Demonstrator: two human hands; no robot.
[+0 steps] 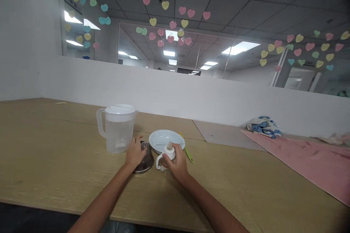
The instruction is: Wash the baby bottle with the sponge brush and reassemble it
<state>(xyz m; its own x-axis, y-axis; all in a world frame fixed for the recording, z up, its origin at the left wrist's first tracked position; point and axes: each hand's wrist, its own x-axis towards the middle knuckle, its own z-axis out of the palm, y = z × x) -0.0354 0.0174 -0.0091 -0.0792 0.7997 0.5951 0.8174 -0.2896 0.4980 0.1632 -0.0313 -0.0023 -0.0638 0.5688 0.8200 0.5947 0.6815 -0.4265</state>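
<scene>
**Gripping a bottle (168,154) and a lid (146,162) above the table (54,160)**

Left hand (135,154): closed over the lid, with the fingers curved across its dark domed top. The lid had a metal rim and sat tilted beneath the hand, its lower edge at the table surface.

Right hand (177,162): closed around the bottle, which was held upright. The bottle had a white collar, a pale tan spout and a white loop handle (158,162) facing the left hand. Whether its base touched the table could not be determined.

Both hands were close together, with the handle in the gap between them. A white plate (164,139) lay just behind the bottle. A lime-green spatula (188,151) lay with one end under the plate's right side.

A translucent plastic pitcher (118,136) with a white cover stood upright just left of the lid. A pale patch on its wall was too blurred to read, and no legible brand or label appeared on any item.

To the right lay a pink mat (303,156) and a crumpled blue-and-white cloth (264,126). Behind the table ran a white partition (164,91), with paper hearts (165,5) on the glass above it.
</scene>
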